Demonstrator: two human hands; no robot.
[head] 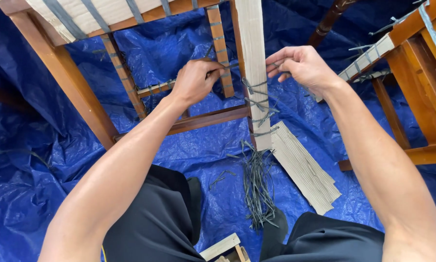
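- Here, at upper centre of the head view, the left hand (194, 80) and right hand (301, 65) each pinch an end of a grey strap (256, 92), pulled taut round a cardboard-wrapped chair leg (253, 58) so the padding stays bound.
- Below, spare straps (257, 184) and cardboard sheets (305, 170) lie within reach on the blue tarp (43, 160).
- A second chair (416, 73) stands at right, also strapped.

Both bare forearms extend forward (elbows near the lower frame edge). Left hand (194, 80): fingers curled closed, knuckles up. Right hand (302, 65): fingers bent inward, fingertips (272, 67) pinched, wrist angled left.
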